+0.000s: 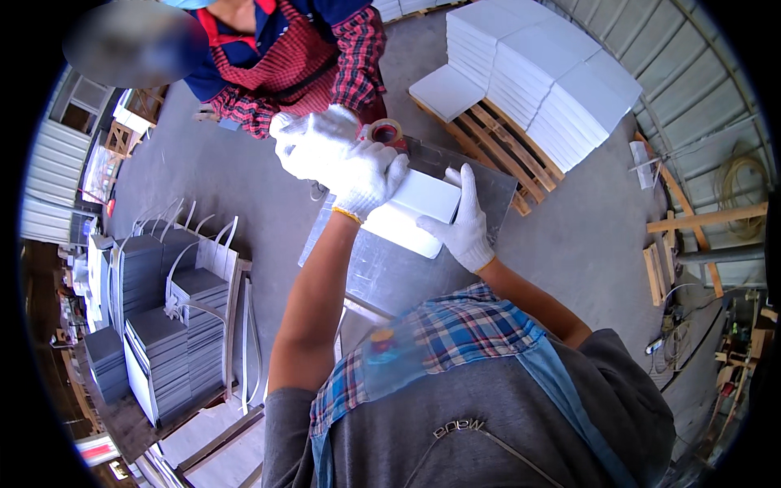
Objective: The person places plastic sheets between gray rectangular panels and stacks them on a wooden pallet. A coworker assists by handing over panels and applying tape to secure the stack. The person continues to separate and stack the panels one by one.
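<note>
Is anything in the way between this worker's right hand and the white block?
Nothing visible, beyond the glove itself: the right hand meets the white block at its right end. The red tape dispenser sits farther off.

Left hand (372, 179): white-gloved, on one end of a white panel (429, 196).
Right hand (465, 229): gloved, fingers spread at the panel's right end.
Co-worker (359, 53): red-checked apron (301, 71), gloves (313, 145) beside the left hand.
Metal table (390, 268): tape dispenser (386, 132) at far edge.
</note>
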